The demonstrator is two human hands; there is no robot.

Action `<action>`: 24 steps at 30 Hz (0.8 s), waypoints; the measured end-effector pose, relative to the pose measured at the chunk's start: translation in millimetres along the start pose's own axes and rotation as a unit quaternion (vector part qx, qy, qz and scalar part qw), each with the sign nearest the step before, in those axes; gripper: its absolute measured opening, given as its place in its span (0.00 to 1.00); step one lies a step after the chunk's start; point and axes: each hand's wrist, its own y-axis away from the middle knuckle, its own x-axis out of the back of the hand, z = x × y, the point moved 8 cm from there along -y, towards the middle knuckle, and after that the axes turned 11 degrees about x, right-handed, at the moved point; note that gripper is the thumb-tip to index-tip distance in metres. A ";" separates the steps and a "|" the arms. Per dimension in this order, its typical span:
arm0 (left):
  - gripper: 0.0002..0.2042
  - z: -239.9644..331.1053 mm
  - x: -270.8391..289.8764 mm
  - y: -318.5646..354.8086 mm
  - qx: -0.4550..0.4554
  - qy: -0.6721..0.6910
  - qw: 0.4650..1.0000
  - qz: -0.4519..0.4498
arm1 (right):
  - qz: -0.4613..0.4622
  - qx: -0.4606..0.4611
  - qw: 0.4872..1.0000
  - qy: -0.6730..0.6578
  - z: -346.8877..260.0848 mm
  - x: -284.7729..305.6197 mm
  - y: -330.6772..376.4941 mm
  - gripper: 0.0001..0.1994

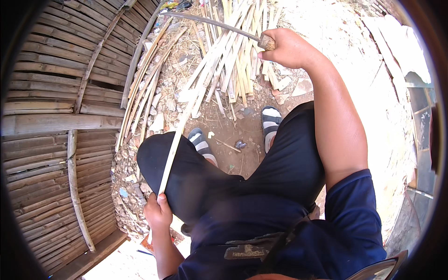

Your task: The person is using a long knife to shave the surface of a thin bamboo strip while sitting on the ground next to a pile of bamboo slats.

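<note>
My right hand (290, 49) is closed round the wooden handle of a machete (219, 24), out ahead at the upper middle. Its long, slightly curved blade points left, above the pile of split bamboo strips (240, 65). Low on the left, my left hand (159, 212) grips the near end of a pale bamboo strip (171, 154). That strip slants forward over my left thigh, and its far part runs in among the other strips, so I cannot tell where it ends. The blade and the held strip look apart.
A wall of bamboo slats (51, 93) rises along the left side. More strips (149, 88) lie beside it on ground strewn with rubble and chips. My sandalled feet (200, 141) rest on bare earth between the pile and my seated legs.
</note>
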 end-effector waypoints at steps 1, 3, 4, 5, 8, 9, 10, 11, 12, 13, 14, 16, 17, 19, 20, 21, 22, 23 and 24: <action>0.33 0.2 -0.6 -1.4 -0.003 -0.002 1.000 -0.004 | 0.021 0.011 1.000 0.008 4.2 0.0 1.6 0.23; 0.33 -2.5 -0.5 -0.3 0.003 -0.008 1.000 -0.005 | -0.005 0.029 1.000 -0.004 -14.5 -6.9 2.7 0.22; 0.33 -3.8 -0.1 0.5 0.007 -0.008 1.000 -0.005 | -0.050 0.059 0.997 -0.009 -34.7 -20.3 1.8 0.21; 0.33 -6.8 0.2 3.1 0.013 -0.010 1.000 -0.005 | -0.096 0.090 0.991 -0.015 -55.0 -36.1 0.7 0.20; 0.32 -7.1 1.7 3.1 0.008 0.003 1.000 0.004 | -0.162 0.157 0.974 0.010 -83.9 -47.5 12.4 0.19; 0.32 -7.2 1.3 3.2 0.012 0.001 1.000 0.005 | -0.172 0.183 0.968 0.023 -89.9 -49.8 13.9 0.19; 0.32 -6.6 0.5 2.9 0.016 0.000 1.000 0.006 | -0.163 0.145 0.976 -0.003 -78.7 -47.2 8.9 0.19; 0.32 -6.2 1.0 2.7 0.017 -0.003 1.000 0.006 | -0.154 0.104 0.982 -0.030 -58.3 -40.7 2.9 0.19; 0.32 -5.9 2.2 2.6 0.017 -0.007 1.000 0.007 | -0.142 0.064 0.986 -0.055 -37.8 -33.5 -2.2 0.19; 0.32 -3.6 2.0 1.2 0.014 -0.009 1.000 0.007 | -0.064 0.046 0.996 -0.040 -15.6 -20.9 -5.8 0.19; 0.32 -1.1 1.2 0.2 0.012 -0.010 1.000 0.008 | 0.015 0.028 0.999 -0.022 9.4 -14.6 -6.0 0.20; 0.32 -0.6 1.3 -0.3 0.008 -0.001 1.000 0.006 | 0.044 0.011 0.999 -0.011 16.9 -6.7 -4.9 0.23; 0.32 -2.3 1.6 0.6 0.010 0.002 1.000 0.008 | -0.006 0.014 1.000 -0.018 4.3 -8.0 -6.3 0.26; 0.32 -2.6 0.1 0.9 0.017 0.007 1.000 -0.002 | -0.058 0.036 0.998 -0.015 -17.5 -21.8 -2.5 0.20; 0.33 -3.8 0.1 1.8 0.022 0.008 1.000 -0.006 | -0.074 0.078 0.994 -0.015 -33.8 -33.1 -0.7 0.20; 0.33 -2.8 0.8 1.6 0.019 0.004 1.000 -0.004 | -0.088 0.115 0.989 -0.015 -48.7 -41.3 4.5 0.19; 0.33 -2.2 1.0 1.6 0.016 0.000 1.000 -0.002 | -0.101 0.152 0.983 -0.014 -60.6 -47.5 9.4 0.19; 0.33 -2.8 1.3 2.1 0.016 -0.004 1.000 0.002 | -0.121 0.161 0.979 -0.012 -67.4 -49.1 12.1 0.19; 0.32 -4.2 0.2 2.0 0.017 -0.005 1.000 0.000 | -0.141 0.170 0.975 -0.009 -75.0 -46.7 14.3 0.19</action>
